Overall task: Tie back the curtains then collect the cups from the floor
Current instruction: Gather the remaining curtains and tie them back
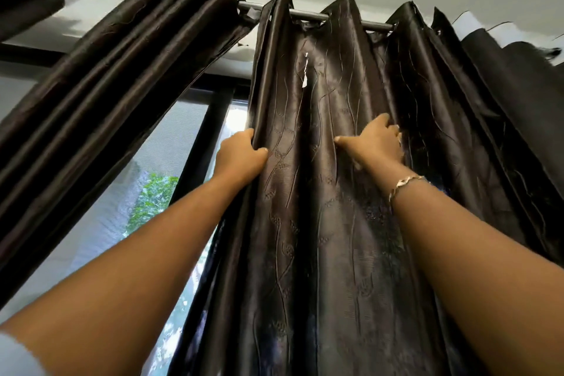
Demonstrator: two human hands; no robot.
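Fingers (391,127) of right grip (377,145) sunk into a fold of the dark curtain (320,223), thumb spread on the cloth; could not tell whether any was pinched. Left grip (241,157) clamped round that curtain's left edge, fingers hidden behind it. Hung from a rod (308,14) before the window (116,207), second curtain (106,76) bunched at left, hems cut off.

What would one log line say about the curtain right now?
step: gathering curtain | left grip: holds curtain edge | right grip: holds a fold | cups: unseen
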